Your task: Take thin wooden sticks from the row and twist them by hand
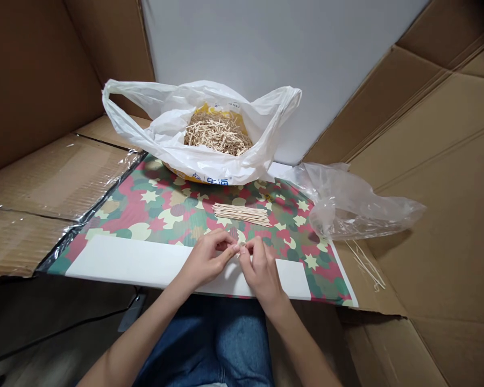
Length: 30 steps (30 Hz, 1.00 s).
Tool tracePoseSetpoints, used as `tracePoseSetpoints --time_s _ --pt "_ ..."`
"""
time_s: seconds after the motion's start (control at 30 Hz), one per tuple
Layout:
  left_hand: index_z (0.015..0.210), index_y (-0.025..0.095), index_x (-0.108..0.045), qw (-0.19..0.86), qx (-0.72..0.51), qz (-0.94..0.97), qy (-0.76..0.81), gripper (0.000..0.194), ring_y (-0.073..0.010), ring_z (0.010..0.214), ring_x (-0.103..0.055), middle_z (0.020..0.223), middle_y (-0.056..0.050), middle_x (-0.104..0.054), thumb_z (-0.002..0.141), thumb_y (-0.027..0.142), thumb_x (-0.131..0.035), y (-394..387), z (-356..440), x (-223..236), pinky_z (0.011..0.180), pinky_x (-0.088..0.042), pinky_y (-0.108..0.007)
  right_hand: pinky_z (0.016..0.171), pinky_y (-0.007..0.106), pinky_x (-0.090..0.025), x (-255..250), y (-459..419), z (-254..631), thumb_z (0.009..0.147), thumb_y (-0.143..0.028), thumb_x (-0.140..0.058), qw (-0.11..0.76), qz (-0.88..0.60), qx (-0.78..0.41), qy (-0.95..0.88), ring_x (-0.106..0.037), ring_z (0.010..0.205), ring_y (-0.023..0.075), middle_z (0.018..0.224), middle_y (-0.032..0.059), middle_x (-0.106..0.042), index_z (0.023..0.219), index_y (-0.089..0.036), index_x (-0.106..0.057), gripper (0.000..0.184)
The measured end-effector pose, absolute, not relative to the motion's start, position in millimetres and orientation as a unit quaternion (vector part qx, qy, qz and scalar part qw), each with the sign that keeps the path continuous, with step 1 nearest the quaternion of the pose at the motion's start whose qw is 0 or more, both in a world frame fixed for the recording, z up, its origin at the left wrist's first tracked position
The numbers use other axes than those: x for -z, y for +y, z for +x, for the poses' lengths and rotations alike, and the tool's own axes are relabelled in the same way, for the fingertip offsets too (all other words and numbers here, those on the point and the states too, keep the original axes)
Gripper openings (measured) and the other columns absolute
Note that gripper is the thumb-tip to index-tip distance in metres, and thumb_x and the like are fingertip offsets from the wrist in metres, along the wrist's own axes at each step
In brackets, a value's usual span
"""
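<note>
Thin wooden sticks (pixel 239 250) are sitting pinched between the fingertips of both hands, probably a small bunch, though the fingers are hiding most of it. The left hand (pixel 205 260) and right hand (pixel 262 274) are coming together at the fingertips, just above a white strip (pixel 125 263), with the wrists angled inward over the person's jeans (pixel 210 338). The white strip is lying along the near edge of a camouflage-and-star printed sheet (pixel 145 215). A neat row of loose sticks (pixel 242 214) is lying on the sheet just ahead of the hands. A crumpled clear plastic bag (pixel 358 204) is resting at the sheet's far right corner, with a few stray sticks (pixel 365 263) lying on the cardboard (pixel 427 161) below it. Farther on, a white plastic bag (pixel 165 134) is sitting open around a yellow printed bag (pixel 193 177) that is holding a heap of sticks (pixel 218 134). A white panel (pixel 266 54) is standing behind it all.
</note>
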State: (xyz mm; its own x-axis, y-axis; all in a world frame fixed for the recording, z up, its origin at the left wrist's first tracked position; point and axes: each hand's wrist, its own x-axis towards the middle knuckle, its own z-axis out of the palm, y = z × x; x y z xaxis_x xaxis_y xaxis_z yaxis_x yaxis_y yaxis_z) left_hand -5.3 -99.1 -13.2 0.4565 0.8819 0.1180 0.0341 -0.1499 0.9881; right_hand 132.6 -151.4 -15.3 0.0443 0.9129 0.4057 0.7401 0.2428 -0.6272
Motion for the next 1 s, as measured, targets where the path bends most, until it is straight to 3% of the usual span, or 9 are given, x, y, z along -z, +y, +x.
tracePoseSetpoints --time_s 0.2,0.47,0.67,0.87,1.0 --pt "0.068 0.016 -0.064 0.479 -0.273 0.781 0.295 0.017 -0.0120 0.054 -0.045 0.061 -0.001 -0.055 0.077 0.029 -0.058 -78.9 -14.8 -1.6 0.051 -0.030 -0.021 0.055 0.030 -0.036 3.2 -143.4 145.2 0.082 -0.012 -0.032 0.239 -0.548 -0.009 -0.802 -0.047 0.061 0.0188 0.065 0.0037 -0.050 0.074 -0.021 -0.039 0.014" --pt "0.069 0.014 -0.060 0.486 -0.152 0.815 0.276 0.022 -0.0113 0.055 -0.042 0.058 0.001 -0.051 0.077 0.034 -0.055 -64.5 -17.9 -14.2 0.049 -0.029 -0.019 0.055 0.032 -0.034 -4.7 -136.8 144.3 0.079 -0.007 -0.029 0.156 -0.500 0.061 -0.849 -0.043 0.061 0.0211 0.064 0.0047 -0.048 0.074 -0.020 -0.040 0.018" --pt "0.067 0.013 -0.060 0.495 -0.133 0.818 0.262 0.026 -0.0121 0.059 -0.044 0.061 0.000 -0.052 0.079 0.035 -0.052 -61.0 -18.7 -12.9 0.053 -0.032 -0.021 0.053 0.033 -0.032 -9.5 -134.1 143.5 0.079 -0.006 -0.029 0.086 -0.457 0.110 -0.879 -0.043 0.059 0.0216 0.064 0.0066 -0.051 0.072 -0.019 -0.044 0.021" --pt "0.069 0.012 -0.059 0.560 -0.161 0.770 0.259 0.021 -0.0126 0.066 -0.048 0.070 -0.002 -0.056 0.078 0.030 -0.052 -59.8 -17.2 -8.8 0.060 -0.036 -0.021 0.062 0.031 -0.038 -20.9 -133.0 153.8 0.089 -0.028 -0.039 0.120 -0.549 -0.038 -0.827 -0.053 0.071 0.0204 0.073 0.0046 -0.057 0.085 -0.018 -0.046 0.013" --pt "0.071 0.012 -0.059 0.557 -0.125 0.781 0.255 0.023 -0.0111 0.064 -0.044 0.070 0.000 -0.053 0.079 0.033 -0.052 -60.3 -19.4 -11.0 0.058 -0.034 -0.021 0.060 0.026 -0.037 -23.8 -133.0 157.0 0.090 -0.027 -0.037 0.114 -0.534 -0.143 -0.825 -0.053 0.070 0.0164 0.074 0.0018 -0.056 0.081 -0.020 -0.043 0.013"
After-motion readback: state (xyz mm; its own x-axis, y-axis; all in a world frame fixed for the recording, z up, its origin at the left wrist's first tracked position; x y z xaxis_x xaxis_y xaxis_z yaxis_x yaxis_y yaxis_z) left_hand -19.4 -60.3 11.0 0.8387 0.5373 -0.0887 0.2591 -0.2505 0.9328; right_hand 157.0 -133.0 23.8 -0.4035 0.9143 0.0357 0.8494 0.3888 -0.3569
